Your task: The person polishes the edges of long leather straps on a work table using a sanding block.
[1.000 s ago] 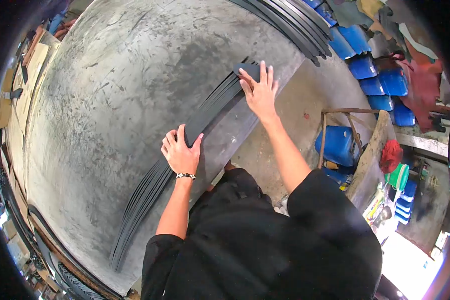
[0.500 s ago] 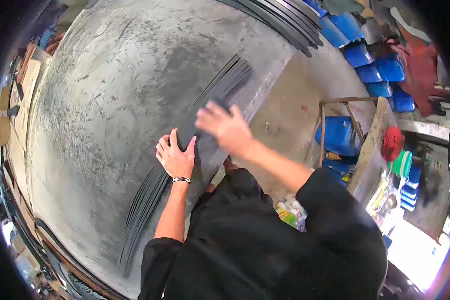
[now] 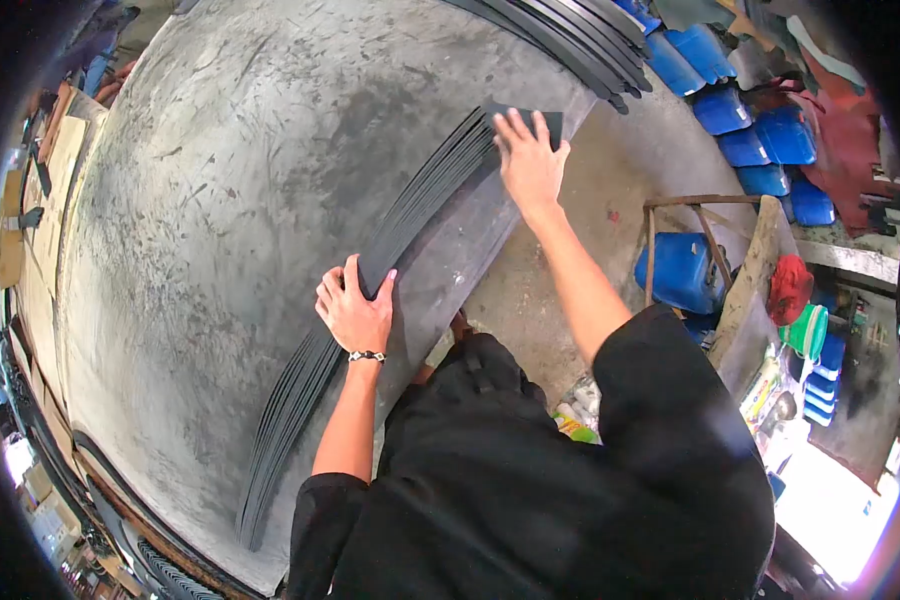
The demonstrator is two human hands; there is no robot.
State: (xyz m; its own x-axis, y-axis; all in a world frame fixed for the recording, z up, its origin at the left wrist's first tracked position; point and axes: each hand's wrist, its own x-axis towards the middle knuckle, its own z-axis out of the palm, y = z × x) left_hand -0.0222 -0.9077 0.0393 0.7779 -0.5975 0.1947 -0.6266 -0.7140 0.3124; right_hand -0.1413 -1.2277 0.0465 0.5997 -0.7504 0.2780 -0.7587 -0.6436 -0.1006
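A stack of long black strips [image 3: 425, 195] lies across the grey work table [image 3: 200, 200], its near end fanning out slightly. My left hand [image 3: 358, 312] grips the middle of the stack, thumb on one side and fingers on the other. At the far end, my right hand [image 3: 532, 168] lies with fingers stretched out over a flat dark piece [image 3: 552, 122]. That piece sits right at the strips' far tips, partly hidden under the fingers.
More black strips [image 3: 560, 40] lie at the table's far edge. Blue containers [image 3: 680, 272] stand on the floor to the right, by a wooden-framed stand [image 3: 750, 270]. A red item [image 3: 790, 288] and a green one [image 3: 805, 328] are beside it. Brown boards [image 3: 55, 190] line the left.
My right hand has moved away from my left, up to the far end of the strips, where a flat dark piece now shows beneath it. My left hand stays on the stack.
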